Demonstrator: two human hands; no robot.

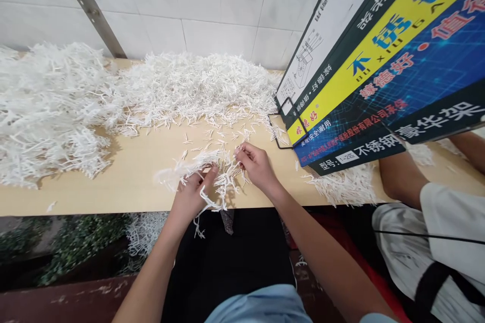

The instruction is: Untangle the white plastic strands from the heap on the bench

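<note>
The left grip [194, 191] is clasping a branching white plastic-like cluster [226, 182]. Just rightward, the right grip [258, 165] is pinching its upper-right edge.

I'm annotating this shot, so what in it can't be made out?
All in the head view:
Left hand: some fingers hidden by strands.
Strand tips beside it: blurred.
Hands of the co-worker: hidden behind the box.
Box's far end: cut off by the edge.
Left pile: cut off by the left edge.

The tan tabletop [140, 161] bears heaped white strands [197, 86], loose white bits [207, 133], a black wire frame [285, 148].
</note>
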